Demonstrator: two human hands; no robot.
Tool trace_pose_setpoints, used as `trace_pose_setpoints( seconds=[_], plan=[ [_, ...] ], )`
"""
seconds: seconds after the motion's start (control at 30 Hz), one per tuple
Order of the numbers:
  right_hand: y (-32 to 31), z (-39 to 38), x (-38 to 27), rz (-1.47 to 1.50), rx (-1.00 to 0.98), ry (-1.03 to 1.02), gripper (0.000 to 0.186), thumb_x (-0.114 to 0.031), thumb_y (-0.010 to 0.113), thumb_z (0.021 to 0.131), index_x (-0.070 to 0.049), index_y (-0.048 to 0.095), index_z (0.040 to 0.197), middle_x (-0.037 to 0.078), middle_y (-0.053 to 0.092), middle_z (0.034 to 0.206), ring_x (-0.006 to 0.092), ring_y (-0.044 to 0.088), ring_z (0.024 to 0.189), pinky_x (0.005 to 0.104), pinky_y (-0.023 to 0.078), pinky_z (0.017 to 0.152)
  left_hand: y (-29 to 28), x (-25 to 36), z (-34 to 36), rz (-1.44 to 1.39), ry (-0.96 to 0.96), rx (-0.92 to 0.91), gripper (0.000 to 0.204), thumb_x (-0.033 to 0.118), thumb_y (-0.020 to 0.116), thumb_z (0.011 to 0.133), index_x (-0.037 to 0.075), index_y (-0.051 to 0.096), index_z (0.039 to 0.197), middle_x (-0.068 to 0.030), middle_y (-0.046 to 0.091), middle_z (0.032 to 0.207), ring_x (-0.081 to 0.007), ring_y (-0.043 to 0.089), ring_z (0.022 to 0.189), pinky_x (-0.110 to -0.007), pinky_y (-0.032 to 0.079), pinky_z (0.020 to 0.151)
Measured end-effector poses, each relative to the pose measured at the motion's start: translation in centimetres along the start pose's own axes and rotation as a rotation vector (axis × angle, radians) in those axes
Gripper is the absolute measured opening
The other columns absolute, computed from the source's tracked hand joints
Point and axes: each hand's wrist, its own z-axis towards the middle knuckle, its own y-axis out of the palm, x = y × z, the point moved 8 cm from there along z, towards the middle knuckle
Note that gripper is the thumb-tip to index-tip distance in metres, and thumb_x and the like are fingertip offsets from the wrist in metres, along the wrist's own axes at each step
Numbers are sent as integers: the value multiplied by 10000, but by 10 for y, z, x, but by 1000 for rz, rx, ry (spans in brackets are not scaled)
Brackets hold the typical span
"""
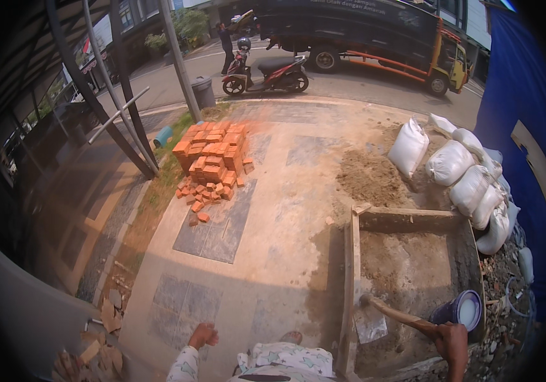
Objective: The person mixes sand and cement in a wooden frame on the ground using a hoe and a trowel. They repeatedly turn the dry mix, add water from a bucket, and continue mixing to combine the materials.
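Observation:
My right hand is wrapped round the wooden handle of a hoe. The hoe's wide metal blade rests on the grey-brown sandy mix inside a wooden-sided mixing box. Just beyond my right hand, a purple bucket stands in the box's right side, with something pale inside. My left hand hangs over the paving at the lower middle, away from the hoe. Its fingers are loosely curled, and nothing shows in them.
A stack of orange bricks with loose pieces stands at left. White sacks and a sand heap lie at right by a blue tarp. Behind are a motorbike, a truck and a person.

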Motion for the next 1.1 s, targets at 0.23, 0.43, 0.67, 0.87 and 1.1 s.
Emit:
trace_pose_setpoints(
  seconds=[0.23, 0.43, 0.67, 0.87, 1.1],
  plan=[
    [6, 1, 5, -70, -58, -24, 109, -99, 665, 645, -76, 693, 748, 135, 635, 704, 357, 632, 671, 468, 498, 630, 8, -4, 7, 21, -52, -14, 520, 40, 576, 901, -98, 419, 1378, -197, 690, 879, -250, 686, 669, -334, 589, 585],
    [5, -3, 4, -89, -49, -14, 105, -108, 666, 657, -89, 696, 756, 131, 637, 712, 357, 633, 671, 468, 493, 625, 14, -3, 30, 26, 11, -57, 535, 61, 597, 887, -101, 426, 1367, -205, 688, 876, -256, 688, 671, -328, 587, 572],
    [2, -1, 0, -70, -35, 20, 98, -120, 709, 691, -80, 723, 779, 137, 652, 713, 348, 640, 671, 454, 496, 627, 22, 15, 49, 24, 70, -104, 531, 52, 598, 864, -119, 434, 1339, -209, 684, 817, -272, 684, 626, -344, 581, 523],
    [-7, -6, 6, -68, -79, 71, 125, -108, 648, 709, -102, 713, 815, 120, 653, 733, 343, 650, 676, 468, 508, 646, 52, 41, 70, 96, 89, -183, 502, 44, 593, 872, -122, 442, 1321, -206, 684, 798, -275, 688, 621, -358, 589, 521],
    [6, -7, 9, -15, -146, 77, 318, -101, 652, 694, -165, 727, 996, 100, 670, 812, 330, 669, 741, 462, 523, 671, 88, 65, 95, 218, 194, -290, 460, 92, 553, 906, -46, 441, 1330, -209, 674, 818, -290, 668, 595, -404, 578, 507]
  ],
)
